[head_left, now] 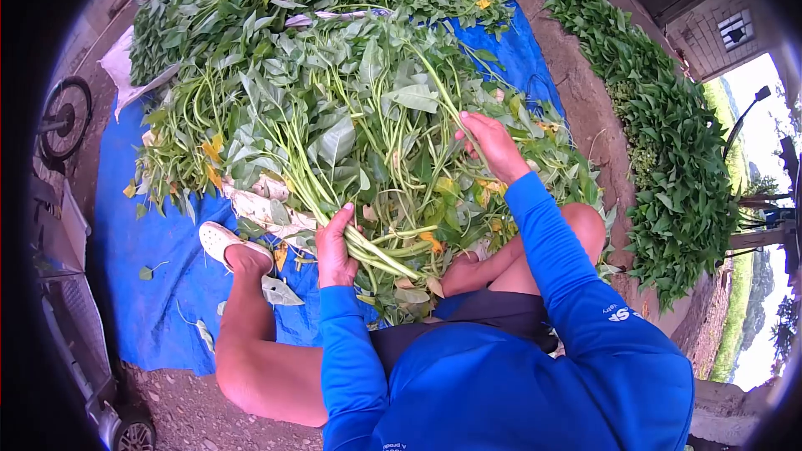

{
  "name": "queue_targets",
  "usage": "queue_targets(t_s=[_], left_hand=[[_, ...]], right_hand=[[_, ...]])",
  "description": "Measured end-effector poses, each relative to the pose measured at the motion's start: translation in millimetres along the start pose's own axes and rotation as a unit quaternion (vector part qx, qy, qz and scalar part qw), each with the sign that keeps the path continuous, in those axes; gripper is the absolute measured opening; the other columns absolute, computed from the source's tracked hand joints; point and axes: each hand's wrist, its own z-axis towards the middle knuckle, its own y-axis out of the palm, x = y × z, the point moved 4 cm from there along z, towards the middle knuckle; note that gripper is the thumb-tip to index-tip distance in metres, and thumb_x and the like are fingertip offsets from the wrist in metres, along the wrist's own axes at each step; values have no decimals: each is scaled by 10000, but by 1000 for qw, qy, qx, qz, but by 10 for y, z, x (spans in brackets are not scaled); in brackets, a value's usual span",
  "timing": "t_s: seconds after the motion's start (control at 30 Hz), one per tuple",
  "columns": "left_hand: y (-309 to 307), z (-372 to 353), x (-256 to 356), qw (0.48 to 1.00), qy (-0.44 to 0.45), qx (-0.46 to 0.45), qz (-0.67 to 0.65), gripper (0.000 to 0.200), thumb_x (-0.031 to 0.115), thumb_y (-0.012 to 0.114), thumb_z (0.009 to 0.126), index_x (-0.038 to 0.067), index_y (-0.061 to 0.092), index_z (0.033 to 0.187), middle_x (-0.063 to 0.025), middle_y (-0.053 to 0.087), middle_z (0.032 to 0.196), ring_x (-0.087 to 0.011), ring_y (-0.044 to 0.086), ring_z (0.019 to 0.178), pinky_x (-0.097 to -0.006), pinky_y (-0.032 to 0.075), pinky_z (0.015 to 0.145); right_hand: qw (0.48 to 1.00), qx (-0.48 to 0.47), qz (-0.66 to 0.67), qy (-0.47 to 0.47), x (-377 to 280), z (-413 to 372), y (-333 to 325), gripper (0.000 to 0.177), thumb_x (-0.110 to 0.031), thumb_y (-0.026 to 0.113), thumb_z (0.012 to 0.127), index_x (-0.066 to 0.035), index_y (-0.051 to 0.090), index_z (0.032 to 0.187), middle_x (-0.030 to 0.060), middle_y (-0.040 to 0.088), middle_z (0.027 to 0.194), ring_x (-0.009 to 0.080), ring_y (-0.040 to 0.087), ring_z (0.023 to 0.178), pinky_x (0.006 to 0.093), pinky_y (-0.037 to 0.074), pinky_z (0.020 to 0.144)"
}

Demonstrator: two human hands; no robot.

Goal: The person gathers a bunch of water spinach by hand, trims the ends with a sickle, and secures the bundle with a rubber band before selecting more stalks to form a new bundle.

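Observation:
My left hand (337, 246) is closed round a bundle of water spinach (309, 179), its pale green stems running up to broad leaves and the cut ends sticking out below my palm. To the right, my right hand (493, 144) pinches a single long stem (436, 79) that slants up and left over the pile. Beneath both hands spreads a loose heap of leafy stems (397, 138), with yellow leaves mixed in. The fingertips of my left hand are partly hidden by the stems.
A blue tarp (150, 259) lies under the heap. More greens (217, 8) are piled at the back, and a dense row of leafy bundles (660, 159) lines the right. My foot in a cream clog (219, 242) rests at the left. A wheel (65, 124) stands at the far left.

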Motion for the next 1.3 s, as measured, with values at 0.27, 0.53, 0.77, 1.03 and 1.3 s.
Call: queue_targets(t_s=[0.27,0.53,0.77,1.03,1.3], left_hand=[[-1,-51,-50,1000,-4,-13,-5,127,121,800,932,55,691,943,2,616,700,-140,592,530,-273,517,511],[-112,-24,-146,1000,-6,-19,0,156,147,823,917,57,697,895,-11,626,702,-155,606,556,-296,516,530],[-130,-8,-176,1000,-12,-27,-6,165,148,829,910,61,692,881,-20,632,704,-162,614,565,-306,513,536],[-213,35,-243,998,-41,-34,-17,222,199,861,899,53,707,964,-23,646,742,-173,646,587,-318,551,555],[-215,97,-339,998,-56,-41,-8,220,201,862,914,63,699,964,-29,651,754,-177,677,618,-333,575,562]], right_hand=[[981,185,29,-50,-333,-374,-321,382,-286,602,1071,3,716,1293,53,679,792,94,569,588,281,461,535],[986,126,104,-41,-195,-382,-425,659,-28,459,1033,-135,363,1676,111,738,907,94,558,545,247,463,475],[990,116,83,4,-84,-403,-380,406,-62,500,1047,-18,651,1422,71,726,946,96,573,603,244,470,497],[989,52,111,-87,-346,-893,-148,292,-181,719,1029,-25,751,1274,-15,682,867,48,571,740,228,467,629],[943,71,-139,-294,-537,-1242,552,298,-95,743,986,6,757,1266,67,698,954,159,631,888,298,510,813]])
